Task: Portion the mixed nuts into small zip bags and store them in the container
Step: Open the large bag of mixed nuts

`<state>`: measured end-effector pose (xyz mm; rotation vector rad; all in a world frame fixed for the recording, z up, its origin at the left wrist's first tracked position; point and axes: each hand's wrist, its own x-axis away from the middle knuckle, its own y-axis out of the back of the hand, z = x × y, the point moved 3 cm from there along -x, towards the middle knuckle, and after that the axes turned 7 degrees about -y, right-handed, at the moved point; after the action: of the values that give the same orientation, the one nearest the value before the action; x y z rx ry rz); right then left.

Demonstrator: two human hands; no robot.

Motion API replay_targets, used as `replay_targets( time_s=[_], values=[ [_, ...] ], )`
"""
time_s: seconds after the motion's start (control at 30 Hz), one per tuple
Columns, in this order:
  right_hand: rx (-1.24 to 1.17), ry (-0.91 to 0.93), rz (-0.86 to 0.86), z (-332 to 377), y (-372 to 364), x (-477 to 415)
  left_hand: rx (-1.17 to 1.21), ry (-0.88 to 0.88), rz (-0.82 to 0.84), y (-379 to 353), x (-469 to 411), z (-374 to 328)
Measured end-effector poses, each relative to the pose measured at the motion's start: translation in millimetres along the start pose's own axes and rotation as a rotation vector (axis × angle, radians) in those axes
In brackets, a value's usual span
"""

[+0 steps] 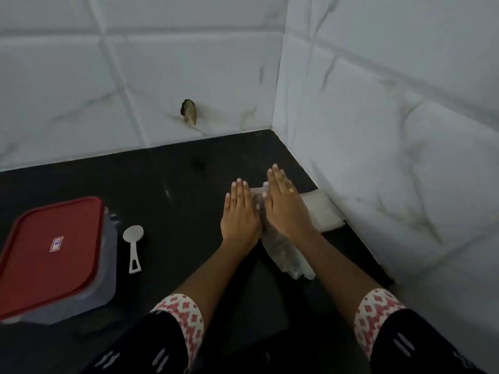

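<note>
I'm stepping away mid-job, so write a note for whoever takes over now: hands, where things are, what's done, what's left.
Left hand: flat, fingers straight, at the clear bag's left edge.
Right hand: flat, pressing on the bag.
Bag: lying on the counter, contents too blurred to name.
White pack: beside the bag, by the right wall; possibly the zip bags.
Container: at the left, red lid on; scoop beside it.
Done: no filled small bags in view.
Left: probably all portioning, sealing and storing.

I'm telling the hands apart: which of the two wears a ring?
The right hand: a ring shows on one of its fingers, while the left hand has bare fingers.
</note>
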<state>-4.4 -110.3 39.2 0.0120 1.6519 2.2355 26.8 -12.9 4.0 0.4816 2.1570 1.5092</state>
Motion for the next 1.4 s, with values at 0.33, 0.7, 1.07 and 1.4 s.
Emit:
replay_targets(
  time_s=[0.33, 0.7, 1.07, 1.4],
  values=[
    [-0.018, -0.395, 0.132, -10, -27, 34, 0.219, 0.130, 0.088, -8, 14, 6],
    [-0.295, -0.470, 0.280, -1, -42, 12, 0.538, 0.260, 0.152, 1, 5, 12],
    [-0.744, -0.451, 0.405, 33, -51, 2, 0.544, 0.450, 0.045, 13, 13, 48],
    [-1.003, -0.770, 0.520, 31, -60, -9, 0.544, 0.487, 0.111, 25, 14, 67]
  ],
)
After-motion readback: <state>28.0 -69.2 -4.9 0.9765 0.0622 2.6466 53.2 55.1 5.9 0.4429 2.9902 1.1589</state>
